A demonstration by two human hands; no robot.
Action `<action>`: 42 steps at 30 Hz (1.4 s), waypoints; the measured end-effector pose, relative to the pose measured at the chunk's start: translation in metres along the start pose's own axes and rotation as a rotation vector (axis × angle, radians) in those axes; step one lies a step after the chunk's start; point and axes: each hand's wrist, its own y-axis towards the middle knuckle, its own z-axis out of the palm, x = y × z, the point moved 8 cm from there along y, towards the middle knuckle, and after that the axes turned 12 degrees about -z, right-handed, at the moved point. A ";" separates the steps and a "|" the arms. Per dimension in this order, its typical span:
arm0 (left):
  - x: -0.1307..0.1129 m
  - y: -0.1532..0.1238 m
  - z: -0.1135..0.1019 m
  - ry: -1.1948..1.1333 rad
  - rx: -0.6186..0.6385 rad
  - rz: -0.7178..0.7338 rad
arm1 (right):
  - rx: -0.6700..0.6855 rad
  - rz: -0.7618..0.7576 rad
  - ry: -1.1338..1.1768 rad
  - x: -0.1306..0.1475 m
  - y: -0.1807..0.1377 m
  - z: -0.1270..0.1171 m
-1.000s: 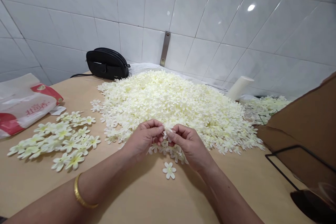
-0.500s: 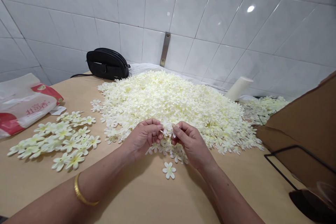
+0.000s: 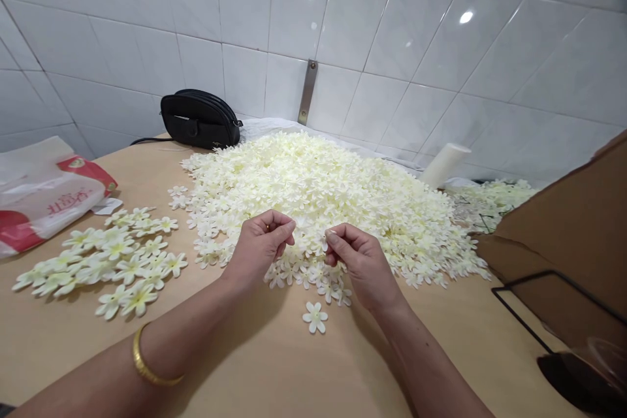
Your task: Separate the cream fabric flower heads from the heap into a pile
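Note:
Both hands are over the front of a big heap of white artificial flowers [image 3: 313, 173] with pale yellow middles. My right hand [image 3: 360, 261] pinches a small white flower [image 3: 324, 244] between thumb and fingertips; only a petal or so of it shows. My left hand [image 3: 264, 245] is closed, thumb against the curled fingers, a short way to the left. Whether anything sits in that pinch I cannot make out. One loose flower [image 3: 315, 318] lies flat on the tan tabletop [image 3: 274, 366] just below the hands.
At left lies a smaller group of flowers [image 3: 117, 248] beside a red-and-white plastic bag [image 3: 53, 192]. A black bag [image 3: 200, 119] stands behind. To the right are a white roll [image 3: 445, 165], a cardboard piece [image 3: 563, 241] and a black wire frame [image 3: 524, 317]. A tiled wall [image 3: 392, 32] closes the back.
My hands have moved apart, the left going slightly up and to the left. The white flower that was between both hands now shows only at my right fingertips.

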 end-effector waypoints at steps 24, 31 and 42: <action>-0.004 -0.008 0.011 0.181 0.019 0.073 | -0.057 -0.316 -0.561 0.035 0.000 -0.006; -0.004 -0.012 0.021 0.224 0.083 0.105 | 0.079 -0.060 -0.270 0.017 -0.005 0.013; 0.014 -0.007 0.029 0.079 0.234 -0.096 | 0.024 -0.064 -0.195 0.012 -0.004 0.007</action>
